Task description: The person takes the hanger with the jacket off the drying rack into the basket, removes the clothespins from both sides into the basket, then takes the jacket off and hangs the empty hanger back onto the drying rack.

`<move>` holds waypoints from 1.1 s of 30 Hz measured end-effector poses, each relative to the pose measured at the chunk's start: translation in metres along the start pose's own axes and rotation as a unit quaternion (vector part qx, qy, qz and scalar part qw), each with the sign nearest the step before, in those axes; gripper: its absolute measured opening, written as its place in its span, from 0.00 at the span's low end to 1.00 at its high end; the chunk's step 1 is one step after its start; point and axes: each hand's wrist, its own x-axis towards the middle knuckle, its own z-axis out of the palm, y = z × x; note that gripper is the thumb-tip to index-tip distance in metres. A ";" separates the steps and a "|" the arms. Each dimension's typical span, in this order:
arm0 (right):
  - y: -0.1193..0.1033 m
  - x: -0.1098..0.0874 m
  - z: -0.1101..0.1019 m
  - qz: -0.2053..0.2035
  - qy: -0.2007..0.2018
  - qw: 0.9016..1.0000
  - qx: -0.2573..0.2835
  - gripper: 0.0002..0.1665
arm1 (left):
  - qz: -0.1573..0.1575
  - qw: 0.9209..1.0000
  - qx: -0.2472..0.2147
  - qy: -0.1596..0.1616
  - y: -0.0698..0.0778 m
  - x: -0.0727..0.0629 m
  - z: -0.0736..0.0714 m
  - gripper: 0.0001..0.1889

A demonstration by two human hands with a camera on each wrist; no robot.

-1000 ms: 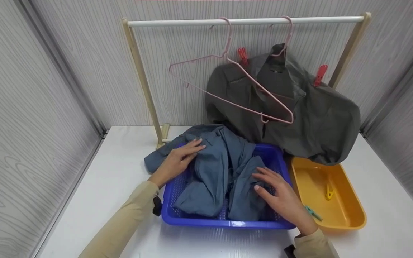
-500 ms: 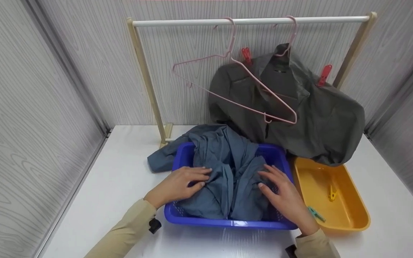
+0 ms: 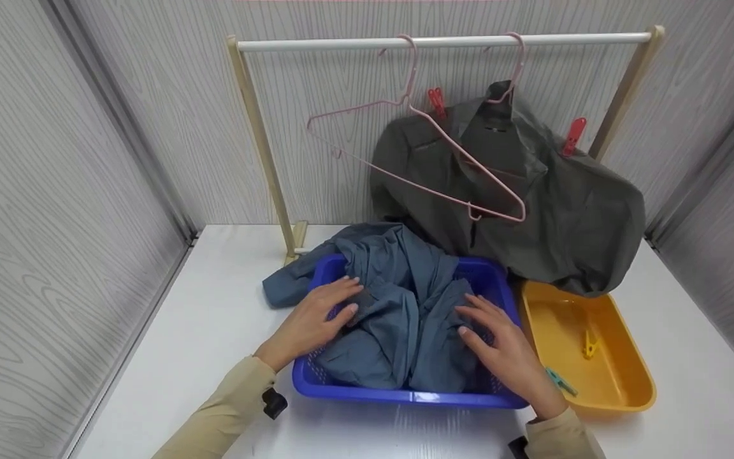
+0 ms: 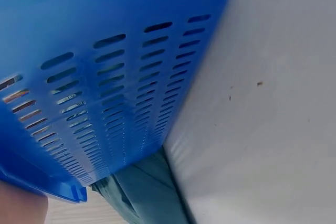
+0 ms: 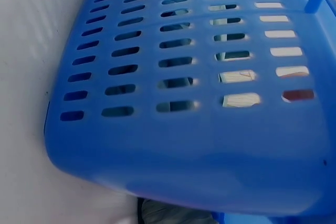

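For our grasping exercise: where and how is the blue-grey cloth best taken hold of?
Probably pinch the blue-grey cloth by its raised rear folds, from above: they bunch over the back edge of the blue basket, clear of the left hand and right hand.

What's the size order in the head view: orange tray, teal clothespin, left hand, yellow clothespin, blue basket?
1. Blue basket
2. Orange tray
3. Left hand
4. Yellow clothespin and teal clothespin: too alike to rank

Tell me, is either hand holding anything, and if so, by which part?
Nothing appears held: the left hand and right hand have loosely spread fingers at the blue-grey garment, gripping no visible part.
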 end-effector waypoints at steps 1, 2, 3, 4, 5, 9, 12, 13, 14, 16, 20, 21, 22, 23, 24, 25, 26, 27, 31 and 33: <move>0.000 0.000 0.000 -0.002 0.001 1.000 0.007 0.24 | -0.012 1.000 -0.004 0.003 -0.001 0.000 0.000 0.23; 0.000 0.000 0.000 -0.004 0.002 1.000 0.013 0.24 | -0.024 1.000 -0.010 0.007 -0.002 0.001 -0.001 0.22; 0.000 0.000 -0.001 -0.006 0.002 1.000 0.018 0.24 | -0.032 0.999 -0.016 0.011 -0.003 0.002 -0.001 0.22; 0.000 0.000 -0.001 -0.009 0.002 1.000 0.020 0.23 | -0.038 0.999 -0.024 0.015 -0.005 0.004 -0.002 0.21; 0.000 0.000 -0.001 -0.013 0.003 1.000 0.022 0.23 | -0.043 0.998 -0.032 0.018 -0.006 0.006 -0.003 0.21; 0.000 0.000 -0.003 -0.032 0.008 0.999 0.042 0.21 | -0.048 0.997 -0.050 0.017 -0.013 0.013 -0.007 0.20; 0.000 0.001 -0.008 -0.042 0.000 0.998 0.051 0.19 | -0.055 0.997 -0.051 0.001 -0.016 0.017 -0.014 0.21; 0.000 0.001 -0.010 -0.043 -0.005 0.998 0.048 0.19 | -0.057 0.997 -0.050 -0.004 -0.017 0.018 -0.017 0.21; -0.001 0.002 -0.013 -0.044 -0.013 0.998 0.045 0.19 | -0.058 0.997 -0.050 -0.007 -0.017 0.019 -0.020 0.21; -0.002 0.004 -0.019 -0.044 -0.030 0.998 0.035 0.19 | -0.059 0.997 -0.046 -0.008 -0.019 0.022 -0.025 0.20; -0.006 0.016 -0.036 -0.059 -0.061 0.996 0.000 0.19 | -0.058 0.998 -0.033 -0.007 -0.020 0.033 -0.034 0.20; -0.007 0.020 -0.039 -0.065 -0.071 0.995 -0.012 0.20 | -0.060 0.998 -0.027 -0.009 -0.021 0.036 -0.035 0.20; -0.008 0.025 -0.043 -0.072 -0.080 0.994 -0.024 0.20 | -0.061 0.998 -0.021 -0.012 -0.022 0.040 -0.035 0.20; -0.009 0.030 -0.047 -0.082 -0.089 0.992 -0.037 0.21 | -0.062 0.998 -0.016 -0.016 -0.023 0.043 -0.035 0.20; -0.010 0.037 -0.050 -0.090 -0.099 0.990 -0.047 0.21 | -0.064 0.998 -0.010 -0.022 -0.024 0.047 -0.035 0.21; -0.012 0.044 -0.052 -0.098 -0.107 0.988 -0.059 0.21 | -0.064 0.997 -0.003 -0.029 -0.025 0.050 -0.034 0.21; -0.014 0.051 -0.054 -0.106 -0.115 0.985 -0.068 0.22 | -0.065 0.997 0.005 -0.037 -0.026 0.054 -0.033 0.22; -0.016 0.059 -0.055 -0.108 -0.123 0.984 -0.076 0.22 | -0.064 0.997 0.013 -0.043 -0.027 0.057 -0.032 0.22; -0.022 0.092 -0.050 -0.120 -0.155 0.975 -0.103 0.23 | -0.069 0.996 0.034 -0.046 -0.032 0.064 -0.024 0.24; -0.023 0.105 -0.046 -0.120 -0.176 0.970 -0.115 0.24 | -0.068 0.996 0.045 -0.041 -0.034 0.065 -0.018 0.25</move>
